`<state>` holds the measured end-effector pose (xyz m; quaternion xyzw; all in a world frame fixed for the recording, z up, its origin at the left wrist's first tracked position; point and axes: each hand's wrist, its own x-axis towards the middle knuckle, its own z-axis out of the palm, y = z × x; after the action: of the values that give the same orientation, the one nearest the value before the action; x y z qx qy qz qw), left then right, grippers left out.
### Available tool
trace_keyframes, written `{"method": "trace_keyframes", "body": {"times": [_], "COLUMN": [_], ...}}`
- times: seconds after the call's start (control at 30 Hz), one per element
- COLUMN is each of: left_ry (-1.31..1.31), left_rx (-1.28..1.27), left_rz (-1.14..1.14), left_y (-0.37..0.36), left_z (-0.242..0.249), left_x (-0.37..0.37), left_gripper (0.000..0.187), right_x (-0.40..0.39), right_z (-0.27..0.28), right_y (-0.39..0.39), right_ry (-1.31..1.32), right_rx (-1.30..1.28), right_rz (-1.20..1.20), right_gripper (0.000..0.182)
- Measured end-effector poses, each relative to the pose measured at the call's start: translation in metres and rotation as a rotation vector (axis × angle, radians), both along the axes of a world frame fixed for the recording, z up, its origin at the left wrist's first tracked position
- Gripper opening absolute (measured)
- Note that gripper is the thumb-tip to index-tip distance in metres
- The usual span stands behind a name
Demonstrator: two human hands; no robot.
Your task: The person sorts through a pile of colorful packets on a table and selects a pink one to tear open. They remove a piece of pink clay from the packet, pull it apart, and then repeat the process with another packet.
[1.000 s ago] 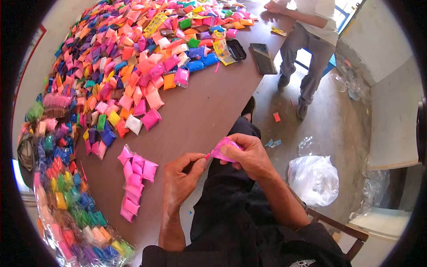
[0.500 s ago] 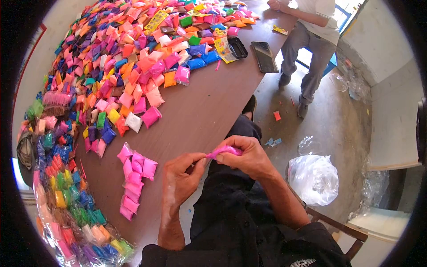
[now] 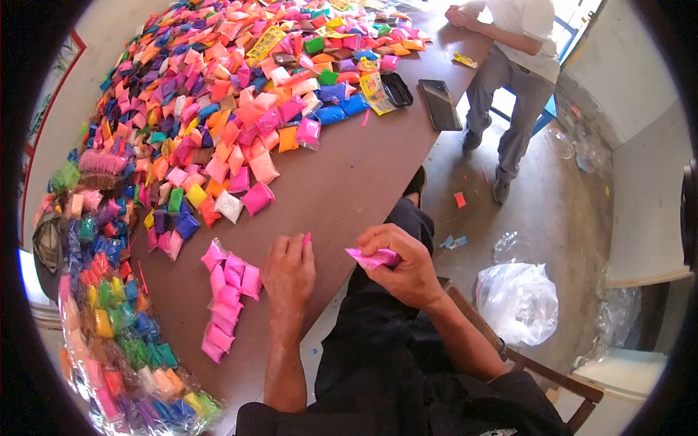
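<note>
My right hand [image 3: 407, 269] is closed around a shiny pink packet [image 3: 376, 258], held above my lap near the table edge. My left hand [image 3: 289, 272] is closed over the table, back of the hand up. Between its fingers shows the edge of a small pink packet [image 3: 307, 238], mostly hidden by the hand. Just left of that hand, a group of pink packets [image 3: 227, 309] lies on the brown table [image 3: 320, 192], some overlapping in a column.
A large heap of coloured packets [image 3: 218, 109] covers the far left of the table. Bundled packets in clear plastic [image 3: 123, 341] lie nearest me. A phone [image 3: 440, 105] and a black tray [image 3: 396, 90] are at the right. Another person [image 3: 516, 65] stands beyond; a white plastic bag [image 3: 516, 304] sits on the floor.
My hands, which were together on a pink packet, have come apart. The left has turned over toward the table with a small pink piece; the right keeps hold of a pink packet.
</note>
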<state>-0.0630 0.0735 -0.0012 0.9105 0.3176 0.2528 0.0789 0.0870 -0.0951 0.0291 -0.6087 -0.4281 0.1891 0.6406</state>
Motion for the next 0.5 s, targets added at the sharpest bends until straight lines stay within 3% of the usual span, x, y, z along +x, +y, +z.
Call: {"method": "trace_keyframes", "body": {"times": [0.1,0.2,0.3,0.5], "left_ry": [-0.019,-0.155,-0.331,-0.257], "left_rx": [0.156,-0.546,-0.757,-0.556], "left_rz": [-0.077,-0.148,-0.279,-0.497], "left_y": [0.002,-0.016,-0.031,-0.032], "left_z": [0.018,0.042,0.06,0.052], "left_x": [-0.001,-0.005,-0.003,0.003], "left_gripper": [0.015,0.019,0.02,0.018], "right_x": [-0.001,-0.003,-0.003,0.002], "right_z": [-0.004,-0.005,-0.002,0.004], "right_y": [0.003,0.002,0.001,-0.008], "right_ry": [-0.158,-0.243,-0.293,-0.278], "right_rx": [0.051,0.045,0.035,-0.023], "right_rz": [-0.048,-0.069,-0.058,0.007], "right_gripper": [0.025,0.025,0.022,0.019]}}
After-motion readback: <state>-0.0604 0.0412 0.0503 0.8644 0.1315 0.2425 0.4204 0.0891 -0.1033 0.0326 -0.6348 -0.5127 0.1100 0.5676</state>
